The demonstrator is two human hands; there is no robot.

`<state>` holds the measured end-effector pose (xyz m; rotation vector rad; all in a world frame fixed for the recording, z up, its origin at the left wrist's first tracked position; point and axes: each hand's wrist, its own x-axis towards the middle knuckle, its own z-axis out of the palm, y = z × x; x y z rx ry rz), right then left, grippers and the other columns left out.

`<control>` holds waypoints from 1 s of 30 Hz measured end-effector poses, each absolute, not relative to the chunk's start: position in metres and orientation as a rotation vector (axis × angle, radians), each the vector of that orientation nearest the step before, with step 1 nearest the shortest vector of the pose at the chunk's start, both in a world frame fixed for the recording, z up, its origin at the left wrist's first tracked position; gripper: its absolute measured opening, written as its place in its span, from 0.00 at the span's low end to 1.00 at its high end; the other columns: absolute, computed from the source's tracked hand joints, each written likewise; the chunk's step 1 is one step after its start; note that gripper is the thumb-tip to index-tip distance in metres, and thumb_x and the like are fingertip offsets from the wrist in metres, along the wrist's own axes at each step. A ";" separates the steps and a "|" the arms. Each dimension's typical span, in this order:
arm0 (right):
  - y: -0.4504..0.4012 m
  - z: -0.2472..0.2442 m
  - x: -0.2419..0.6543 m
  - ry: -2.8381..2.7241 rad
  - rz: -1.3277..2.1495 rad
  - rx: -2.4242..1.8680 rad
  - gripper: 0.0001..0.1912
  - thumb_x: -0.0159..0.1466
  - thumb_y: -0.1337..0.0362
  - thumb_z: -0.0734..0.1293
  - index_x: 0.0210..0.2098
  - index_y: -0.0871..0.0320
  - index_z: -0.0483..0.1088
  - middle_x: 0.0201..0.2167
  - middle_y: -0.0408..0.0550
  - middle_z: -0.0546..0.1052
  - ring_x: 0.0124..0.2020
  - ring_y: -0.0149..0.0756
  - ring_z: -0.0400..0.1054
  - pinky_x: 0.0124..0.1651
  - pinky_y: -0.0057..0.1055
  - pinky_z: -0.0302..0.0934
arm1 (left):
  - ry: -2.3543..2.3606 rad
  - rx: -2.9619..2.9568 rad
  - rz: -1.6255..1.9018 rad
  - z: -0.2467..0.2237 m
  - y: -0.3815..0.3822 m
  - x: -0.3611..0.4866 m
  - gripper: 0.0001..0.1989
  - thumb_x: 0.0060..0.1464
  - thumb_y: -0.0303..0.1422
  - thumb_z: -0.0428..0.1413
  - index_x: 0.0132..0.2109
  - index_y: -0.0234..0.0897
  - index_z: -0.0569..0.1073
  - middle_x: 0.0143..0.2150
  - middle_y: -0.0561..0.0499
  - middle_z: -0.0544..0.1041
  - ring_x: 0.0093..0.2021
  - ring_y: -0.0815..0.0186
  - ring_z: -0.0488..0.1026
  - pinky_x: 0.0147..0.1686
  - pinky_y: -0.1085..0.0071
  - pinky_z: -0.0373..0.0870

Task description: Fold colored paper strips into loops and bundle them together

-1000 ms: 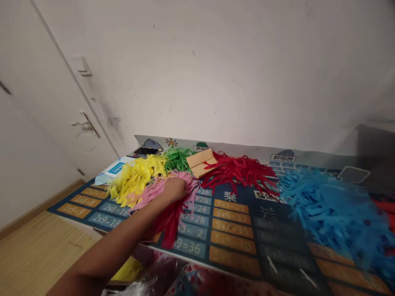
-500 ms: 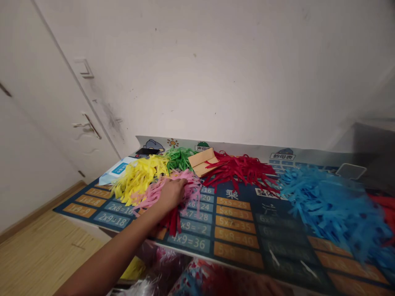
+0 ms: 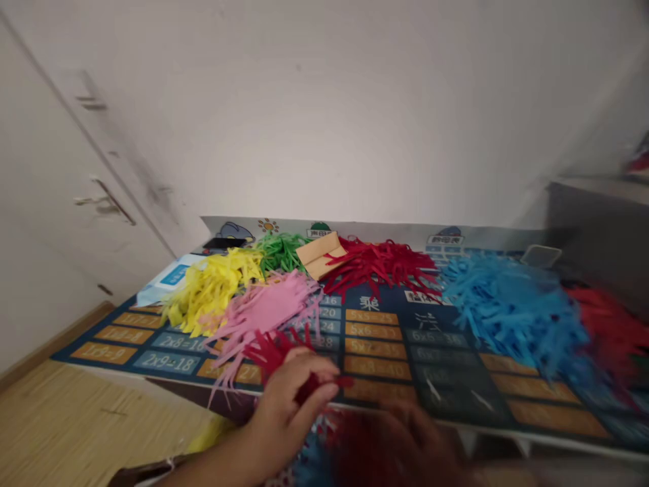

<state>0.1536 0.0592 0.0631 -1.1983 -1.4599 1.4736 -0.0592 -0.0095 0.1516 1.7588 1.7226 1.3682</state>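
Note:
My left hand (image 3: 299, 392) is closed round a bunch of dark red paper strips (image 3: 271, 348) near the table's front edge. To its right, my right hand (image 3: 410, 433) is smeared by motion beside a dark red blur, so its fingers cannot be made out. Pink strips (image 3: 274, 304) lie just behind my left hand. Yellow strips (image 3: 218, 281), green strips (image 3: 284, 251) and red strips (image 3: 382, 264) are spread farther back. A folded tan card (image 3: 319, 253) sits between the green and red ones.
The table (image 3: 375, 368) has a printed multiplication chart. Blue strips (image 3: 512, 304) and more red strips (image 3: 608, 325) lie at the right. A blue-white packet (image 3: 172, 276) and a black phone-like object (image 3: 226, 243) are at the left. Plastic-wrapped items sit below the front edge.
My left hand has moved from the pink strips toward the front edge and now holds dark red strips. My right hand has come into view, blurred. The camera view has shifted.

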 end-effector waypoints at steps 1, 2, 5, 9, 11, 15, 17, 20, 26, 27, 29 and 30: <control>0.056 0.068 0.147 -1.464 1.490 -1.145 0.21 0.51 0.44 0.70 0.34 0.53 0.78 0.32 0.49 0.79 0.34 0.44 0.74 0.36 0.34 0.70 | 1.617 1.598 1.365 0.145 -0.013 -0.045 0.07 0.60 0.38 0.53 0.39 0.40 0.72 0.31 0.52 0.74 0.34 0.65 0.71 0.35 0.71 0.67; 0.054 0.073 0.141 -1.466 1.521 -1.098 0.21 0.52 0.46 0.70 0.36 0.55 0.78 0.32 0.49 0.79 0.33 0.43 0.74 0.35 0.33 0.69 | 1.528 1.455 1.353 0.138 -0.015 -0.035 0.09 0.60 0.40 0.53 0.37 0.39 0.71 0.29 0.53 0.72 0.32 0.66 0.69 0.32 0.73 0.66; 0.052 0.082 0.129 -1.477 1.593 -1.046 0.15 0.54 0.52 0.70 0.34 0.57 0.78 0.28 0.47 0.79 0.28 0.39 0.71 0.32 0.30 0.65 | 1.388 1.211 1.319 0.116 -0.009 -0.019 0.14 0.58 0.44 0.54 0.33 0.38 0.69 0.26 0.55 0.68 0.28 0.69 0.65 0.28 0.75 0.62; 0.056 0.082 0.129 -1.570 1.502 -1.030 0.10 0.56 0.57 0.70 0.32 0.56 0.78 0.30 0.48 0.80 0.32 0.40 0.73 0.35 0.29 0.65 | 1.356 1.144 1.311 0.099 -0.003 -0.018 0.11 0.56 0.41 0.55 0.34 0.37 0.70 0.27 0.56 0.68 0.29 0.69 0.64 0.30 0.75 0.61; 0.056 0.080 0.131 -1.615 1.425 -1.037 0.10 0.58 0.57 0.68 0.32 0.56 0.78 0.30 0.48 0.80 0.32 0.40 0.73 0.36 0.29 0.65 | 1.360 1.148 1.293 0.094 -0.002 -0.019 0.08 0.55 0.38 0.55 0.35 0.38 0.71 0.29 0.55 0.69 0.30 0.68 0.65 0.31 0.75 0.62; 0.055 0.078 0.132 -1.736 1.253 -1.054 0.09 0.60 0.59 0.66 0.31 0.54 0.78 0.29 0.47 0.79 0.33 0.38 0.72 0.37 0.28 0.65 | 1.498 1.251 1.269 0.088 -0.001 -0.018 0.03 0.47 0.31 0.59 0.33 0.38 0.73 0.31 0.52 0.73 0.34 0.64 0.69 0.36 0.71 0.64; 0.058 0.077 0.134 -1.781 1.302 -1.063 0.10 0.60 0.58 0.67 0.33 0.55 0.78 0.29 0.46 0.78 0.32 0.38 0.72 0.36 0.27 0.64 | 1.567 1.277 1.249 0.085 -0.001 -0.018 0.02 0.45 0.28 0.59 0.30 0.37 0.74 0.31 0.51 0.75 0.34 0.63 0.70 0.38 0.71 0.63; 0.064 0.077 0.140 -1.708 1.440 -1.134 0.16 0.62 0.54 0.64 0.44 0.56 0.74 0.30 0.45 0.77 0.31 0.37 0.71 0.32 0.27 0.63 | 1.491 1.089 1.223 0.081 -0.002 -0.019 0.04 0.47 0.32 0.61 0.29 0.37 0.75 0.28 0.52 0.74 0.29 0.66 0.69 0.32 0.73 0.62; 0.061 0.078 0.146 -1.821 1.431 -1.195 0.22 0.67 0.50 0.57 0.29 0.56 0.73 0.23 0.43 0.72 0.27 0.35 0.66 0.31 0.27 0.58 | 1.024 0.562 1.279 0.067 0.003 -0.018 0.18 0.44 0.44 0.66 0.36 0.34 0.76 0.23 0.54 0.73 0.25 0.71 0.67 0.30 0.74 0.61; 0.060 0.078 0.145 -1.819 1.460 -1.203 0.22 0.67 0.50 0.57 0.28 0.56 0.73 0.21 0.42 0.71 0.25 0.34 0.65 0.29 0.27 0.56 | 0.975 0.526 1.295 0.065 0.004 -0.018 0.19 0.43 0.44 0.67 0.35 0.34 0.75 0.22 0.55 0.72 0.23 0.72 0.66 0.29 0.75 0.60; 0.057 0.077 0.144 -1.836 1.473 -1.194 0.21 0.67 0.51 0.57 0.26 0.57 0.71 0.20 0.41 0.69 0.24 0.33 0.63 0.28 0.26 0.54 | 0.936 0.492 1.332 0.063 0.007 -0.018 0.19 0.42 0.42 0.68 0.33 0.34 0.72 0.21 0.56 0.72 0.21 0.73 0.65 0.27 0.76 0.59; 0.056 0.077 0.143 -1.867 1.463 -1.169 0.21 0.67 0.52 0.57 0.25 0.57 0.69 0.20 0.41 0.69 0.25 0.33 0.63 0.28 0.26 0.54 | 0.930 0.483 1.341 0.062 0.007 -0.018 0.19 0.42 0.42 0.69 0.33 0.35 0.71 0.22 0.56 0.72 0.21 0.74 0.65 0.26 0.76 0.58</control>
